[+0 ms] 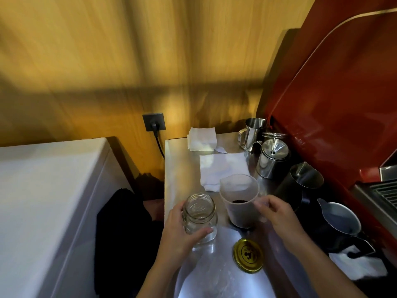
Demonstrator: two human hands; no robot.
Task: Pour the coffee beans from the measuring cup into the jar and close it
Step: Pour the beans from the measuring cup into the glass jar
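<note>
Head view, then. What are the 2 hands doing?

— Left hand (179,230) is wrapped around the glass jar (200,218), thumb across its front, fingers behind. The jar stands upright on the steel counter (182,164), mouth open, looking empty.

— And the right?

— Right hand (277,214) has its fingertips pinched on the near rim of the clear measuring cup (239,200), just right of the jar. The frame is blurred, so how firm that pinch is I can only guess; it looks like a light hold. The cup sits upright, and dark coffee beans (238,202) fill its lower part.

— Where is the lid?

— Gold lid (248,254) lies flat on the counter, below the right wrist and touching neither hand.

— Anything else near them?

— Beyond the cup, a folded white cloth (222,168). Right of the right hand, a black pitcher (300,179) and a second pitcher (341,220), with 2 steel jugs (271,159) farther back.
</note>
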